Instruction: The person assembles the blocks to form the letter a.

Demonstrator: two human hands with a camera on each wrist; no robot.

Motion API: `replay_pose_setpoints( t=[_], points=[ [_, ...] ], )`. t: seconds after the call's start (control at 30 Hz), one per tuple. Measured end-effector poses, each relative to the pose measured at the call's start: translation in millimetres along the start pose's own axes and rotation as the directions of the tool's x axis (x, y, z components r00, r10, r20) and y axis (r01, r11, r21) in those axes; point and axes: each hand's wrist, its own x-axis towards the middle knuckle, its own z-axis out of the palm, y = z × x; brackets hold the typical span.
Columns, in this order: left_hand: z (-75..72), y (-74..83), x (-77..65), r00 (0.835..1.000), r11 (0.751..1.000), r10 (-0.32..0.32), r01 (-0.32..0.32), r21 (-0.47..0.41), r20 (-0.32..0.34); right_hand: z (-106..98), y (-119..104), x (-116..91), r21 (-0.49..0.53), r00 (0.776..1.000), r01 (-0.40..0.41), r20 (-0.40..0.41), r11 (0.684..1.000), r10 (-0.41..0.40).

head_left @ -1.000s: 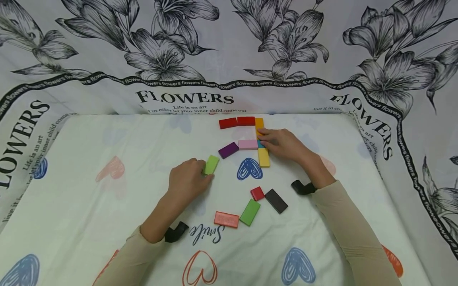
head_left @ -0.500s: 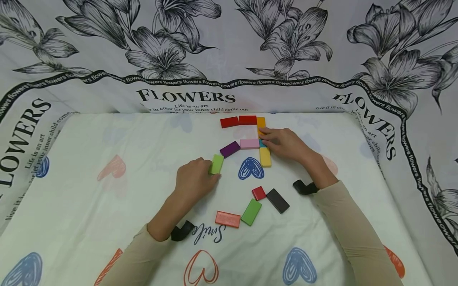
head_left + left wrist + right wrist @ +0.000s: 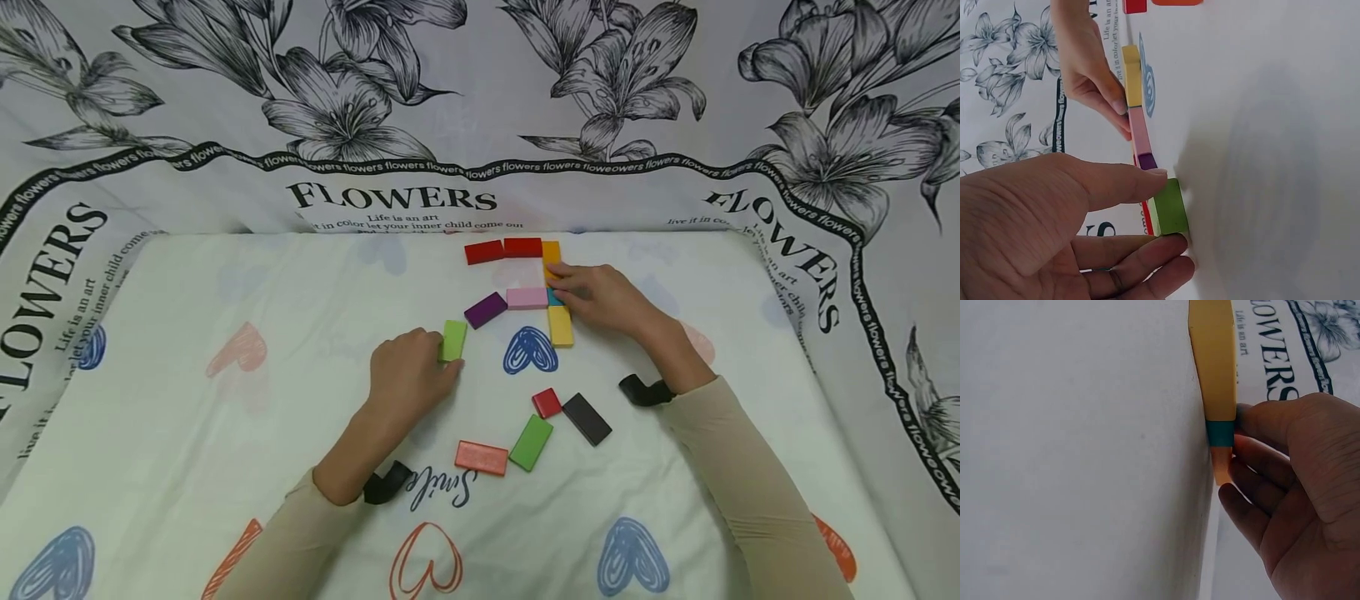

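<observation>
– Shifted over the last second: one light green block (image 3: 453, 340), with the left hand (image 3: 411, 371), now nearer the purple block (image 3: 486, 311) and turned straighter.

– Left hand, condition?

– Clamped on the light green block: thumb at one end, bent fingers at the other, gap filled by the block. Block lies just left of the purple block's near corner; contact between the two cannot be told.

– Right hand (image 3: 600, 296)?

– Thumb at the blue block (image 3: 553, 297), forefinger on the orange block (image 3: 551, 252), other fingers bent; thumb and forefinger slightly apart. Whether it pinches either, cannot tell. Position as a second ago.

– Adjoining pieces?

– Yellow block (image 3: 560, 327), one, at the near end of the blue. Pink block (image 3: 527, 298), one, running left from the blue to the purple. Red blocks (image 3: 522, 247), two, end to end, leading left from the orange block's far end.

– Lower group?

– Small red block (image 3: 547, 403), black block (image 3: 587, 419), green block (image 3: 531, 443), salmon block (image 3: 482, 457): one each, nearer the person, arrangement unchanged.

– Ground?

– White cloth (image 3: 187, 458), printed with hearts.
</observation>
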Motion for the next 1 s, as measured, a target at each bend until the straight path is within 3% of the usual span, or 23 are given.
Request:
replay_pose_setpoints(
  t=[0.47,1.0],
  points=[
    [4.7,11.9,-0.8,0.999,0.999,0.047,-0.047,0.028,0.013,-1,1,-1,0.0,1.0,0.008,-0.002,1.0,-0.008],
    [8.5,21.3,-0.5,0.999,1.0,0.029,-0.029,0.003,0.028,-2,1,1,0.006,1.0,-0.003,0.01,1.0,0.003]
  ],
)
